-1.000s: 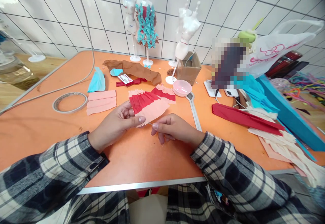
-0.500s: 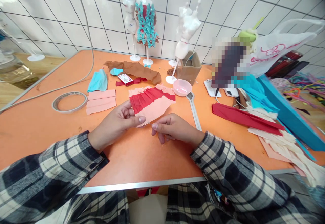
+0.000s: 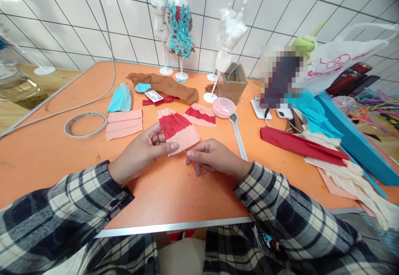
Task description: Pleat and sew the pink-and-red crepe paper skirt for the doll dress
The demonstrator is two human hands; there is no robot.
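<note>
My left hand [image 3: 146,146] is closed, thumb on top, around the left end of a pleated crepe paper piece [image 3: 183,137], pink with a red band. Along its lower edge the paper is bunched in small gathers by my left thumb. My right hand [image 3: 212,156] pinches a thin needle-like thing [image 3: 184,151] at that edge; its tip is too small to make out. Just behind the held piece lies a second pink and red crepe piece [image 3: 202,115] on the orange table [image 3: 162,196].
A pink bowl [image 3: 224,107] and scissors [image 3: 238,135] lie behind my right hand. Left are a tape roll [image 3: 69,130], folded pink paper [image 3: 124,125] and blue paper [image 3: 120,99]. Mini dress forms [image 3: 231,33] stand at the back. Red crepe paper [image 3: 302,145] lies right.
The held paper's right side has drawn in to the left, and a gap now shows between it and the second piece behind. Both hands stay in nearly the same place.
</note>
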